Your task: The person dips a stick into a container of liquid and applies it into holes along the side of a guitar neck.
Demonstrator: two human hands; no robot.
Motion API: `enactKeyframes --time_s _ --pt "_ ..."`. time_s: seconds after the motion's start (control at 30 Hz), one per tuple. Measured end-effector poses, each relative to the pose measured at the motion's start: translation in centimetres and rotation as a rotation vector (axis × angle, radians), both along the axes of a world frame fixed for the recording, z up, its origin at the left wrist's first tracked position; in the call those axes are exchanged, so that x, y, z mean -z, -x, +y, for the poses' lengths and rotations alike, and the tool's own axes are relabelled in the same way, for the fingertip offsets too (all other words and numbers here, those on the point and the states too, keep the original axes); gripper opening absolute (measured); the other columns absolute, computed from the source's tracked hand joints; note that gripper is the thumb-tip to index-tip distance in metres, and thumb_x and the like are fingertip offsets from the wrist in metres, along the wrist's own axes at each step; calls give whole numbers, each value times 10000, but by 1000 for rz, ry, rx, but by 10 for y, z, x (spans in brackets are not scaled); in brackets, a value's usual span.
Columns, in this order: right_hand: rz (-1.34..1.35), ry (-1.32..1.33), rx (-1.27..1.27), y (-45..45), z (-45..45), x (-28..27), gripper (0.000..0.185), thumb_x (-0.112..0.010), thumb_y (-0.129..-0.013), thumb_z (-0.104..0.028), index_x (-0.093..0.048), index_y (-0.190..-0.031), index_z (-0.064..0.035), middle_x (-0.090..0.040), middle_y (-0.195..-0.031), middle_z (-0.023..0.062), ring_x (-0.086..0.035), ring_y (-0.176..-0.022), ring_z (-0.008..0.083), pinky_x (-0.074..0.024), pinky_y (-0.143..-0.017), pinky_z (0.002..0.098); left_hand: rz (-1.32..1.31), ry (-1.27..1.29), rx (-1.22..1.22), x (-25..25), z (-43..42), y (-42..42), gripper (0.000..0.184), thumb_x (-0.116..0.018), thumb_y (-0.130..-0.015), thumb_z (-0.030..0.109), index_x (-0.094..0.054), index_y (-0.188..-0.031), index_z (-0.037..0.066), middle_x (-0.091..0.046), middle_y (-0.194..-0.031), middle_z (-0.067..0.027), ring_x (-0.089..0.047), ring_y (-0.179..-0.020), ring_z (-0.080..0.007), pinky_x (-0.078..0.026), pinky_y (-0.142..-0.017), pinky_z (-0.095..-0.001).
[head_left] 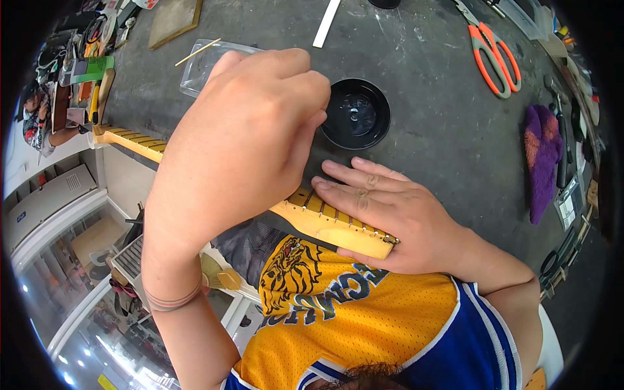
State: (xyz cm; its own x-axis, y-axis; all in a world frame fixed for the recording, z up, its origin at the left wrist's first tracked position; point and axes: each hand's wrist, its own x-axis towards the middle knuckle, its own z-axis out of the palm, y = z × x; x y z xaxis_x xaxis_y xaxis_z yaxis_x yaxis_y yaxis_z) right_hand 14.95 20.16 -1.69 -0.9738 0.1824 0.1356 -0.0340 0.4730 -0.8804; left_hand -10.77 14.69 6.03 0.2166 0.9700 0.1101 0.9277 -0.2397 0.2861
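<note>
A guitar neck (pixel 344 235) of pale yellow wood with metal frets lies along the table edge, its far part running to the upper left. My right hand (pixel 396 218) holds the near end, fingers stretched across the fretboard and thumb along the near side. Above the middle of the neck is my left hand (pixel 260 110), its fingers curled together. Its fingertips are turned away, so anything pinched in them is hidden. Just right of it stands a round black dish (pixel 380 133). Partly behind my left hand is a clear plastic tray (pixel 193 81) with a thin wooden stick (pixel 198 52) across it.
Orange-handled scissors (pixel 494 58) and a purple cloth (pixel 543 156) lie on the dark table (pixel 442 123) to the right. A white strip (pixel 326 25) and a flat wooden board (pixel 175 23) are at the back. Tools crowd both sides; another person (pixel 40 120) is at far left.
</note>
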Motion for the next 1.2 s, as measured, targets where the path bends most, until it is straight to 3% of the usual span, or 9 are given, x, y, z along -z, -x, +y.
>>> enactKeyframes --time_s 0.1,0.37,0.67,0.77,1.2 --pt "4 2 -2 0 0 1 796 -880 -981 -324 -591 -1644 8 -706 -1590 165 -557 -1612 345 -381 -1373 562 -102 73 -44 3 -1 5 82 -746 -959 -12 -669 -955 17 -576 -875 -122 -607 -862 -360 -475 -824 -433" --pt "2 -2 0 0 0 0 786 -871 -997 -326 -585 -1650 7 -710 -1584 173 -552 -1616 346 -375 -1376 561 -363 124 -149 10 -4 18 96 -746 -1014 -3 -661 -972 -10 -637 -900 -94 -575 -855 -240 -475 -791 -371" --pt "-1 -3 -3 0 0 1 776 -858 -1011 -333 -583 -1654 3 -716 -1575 173 -554 -1614 348 -378 -1373 567 -49 -9 -50 2 -8 7 120 -769 -955 -1 -702 -1032 62 -650 -972 -80 -618 -911 -324 -461 -905 -416" --pt "-1 0 -4 0 0 1 776 -857 -1010 -333 -583 -1654 2 -717 -1573 171 -554 -1614 346 -379 -1373 567 -22 -15 -25 3 -8 6 139 -772 -947 1 -703 -1043 74 -641 -975 -70 -617 -911 -306 -450 -912 -413" --pt "-16 -3 -9 1 1 -1 782 -863 -999 -332 -591 -1649 7 -708 -1590 165 -544 -1624 334 -372 -1382 554 -231 111 -137 9 -8 17 71 -747 -986 -8 -686 -970 22 -661 -906 -69 -603 -841 -267 -439 -886 -383"
